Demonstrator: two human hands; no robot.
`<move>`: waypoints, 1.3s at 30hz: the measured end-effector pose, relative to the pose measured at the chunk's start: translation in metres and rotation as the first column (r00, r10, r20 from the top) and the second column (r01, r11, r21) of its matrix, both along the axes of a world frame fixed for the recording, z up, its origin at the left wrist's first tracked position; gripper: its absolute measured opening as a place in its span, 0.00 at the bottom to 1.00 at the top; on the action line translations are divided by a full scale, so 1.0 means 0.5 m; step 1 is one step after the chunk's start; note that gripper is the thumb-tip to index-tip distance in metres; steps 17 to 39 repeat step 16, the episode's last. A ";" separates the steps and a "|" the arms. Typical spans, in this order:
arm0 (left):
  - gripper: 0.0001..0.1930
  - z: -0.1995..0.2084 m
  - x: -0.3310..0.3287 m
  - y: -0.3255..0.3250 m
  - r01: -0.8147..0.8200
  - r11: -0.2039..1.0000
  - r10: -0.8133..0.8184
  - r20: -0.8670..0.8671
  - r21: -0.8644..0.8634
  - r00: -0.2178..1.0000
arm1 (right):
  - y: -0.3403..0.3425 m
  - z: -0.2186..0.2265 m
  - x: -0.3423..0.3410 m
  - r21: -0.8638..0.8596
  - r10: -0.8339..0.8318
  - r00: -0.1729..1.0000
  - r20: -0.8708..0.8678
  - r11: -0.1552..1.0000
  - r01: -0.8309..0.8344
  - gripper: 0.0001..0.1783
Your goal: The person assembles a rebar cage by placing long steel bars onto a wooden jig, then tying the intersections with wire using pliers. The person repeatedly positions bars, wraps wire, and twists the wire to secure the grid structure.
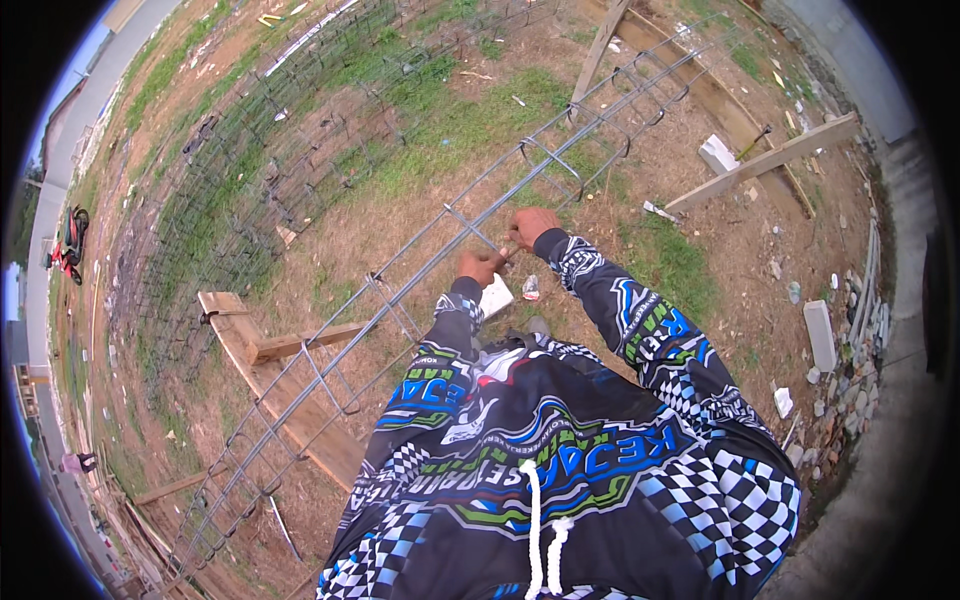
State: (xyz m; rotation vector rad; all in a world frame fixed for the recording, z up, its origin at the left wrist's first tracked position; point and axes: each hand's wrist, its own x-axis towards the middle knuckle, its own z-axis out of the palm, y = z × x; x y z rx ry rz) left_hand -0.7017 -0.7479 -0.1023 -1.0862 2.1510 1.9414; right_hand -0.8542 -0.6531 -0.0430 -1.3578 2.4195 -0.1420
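Note:
A long cage of steel rebar [400, 296] slants across the view from lower left to upper right, with wire stirrups around its bars. My left hand [482, 266] is closed just on the near side of the bars, fingertips pinched together. Close beside it, slightly farther up and to the right, my right hand [533, 228] is also closed, its fingers bent toward the left ones. Both are at the lower end of a stirrup [468, 225]. Whatever is pinched between the fingers is too small to make out.
Wooden supports [290, 410] prop the cage at left, with another timber [765, 160] at right. More rebar cages [270, 180] lie on the grass at far left. A white slab piece [495, 296] and clear plastic litter [531, 287] lie below my hands. Rubble [850, 390] lines the right.

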 end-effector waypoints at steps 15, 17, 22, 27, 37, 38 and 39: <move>0.21 -0.043 -0.003 -0.011 0.006 0.998 -0.008 -0.032 -0.057 0.999 | 0.004 -0.076 0.004 -0.325 0.122 0.800 -0.588 0.870 -0.372 0.22; 0.21 -0.052 -0.008 -0.009 0.029 0.999 -0.031 -0.051 -0.040 0.998 | 0.018 -0.071 -0.019 -0.323 0.095 0.793 -0.602 0.879 -0.351 0.22; 0.21 -0.052 -0.008 -0.009 0.029 0.999 -0.031 -0.051 -0.040 0.998 | 0.018 -0.071 -0.019 -0.323 0.095 0.793 -0.602 0.879 -0.351 0.22; 0.21 -0.052 -0.008 -0.009 0.029 0.999 -0.031 -0.051 -0.040 0.998 | 0.018 -0.071 -0.019 -0.323 0.095 0.793 -0.602 0.879 -0.351 0.22; 0.21 -0.052 -0.008 -0.009 0.029 0.999 -0.031 -0.051 -0.040 0.998 | 0.018 -0.071 -0.019 -0.323 0.095 0.793 -0.602 0.879 -0.351 0.22; 0.21 -0.052 -0.008 -0.009 0.029 0.999 -0.031 -0.051 -0.040 0.998 | 0.018 -0.071 -0.019 -0.323 0.095 0.793 -0.602 0.879 -0.351 0.22; 0.21 -0.052 -0.008 -0.009 0.029 0.999 -0.031 -0.051 -0.040 0.998 | 0.018 -0.071 -0.019 -0.323 0.095 0.793 -0.602 0.879 -0.351 0.22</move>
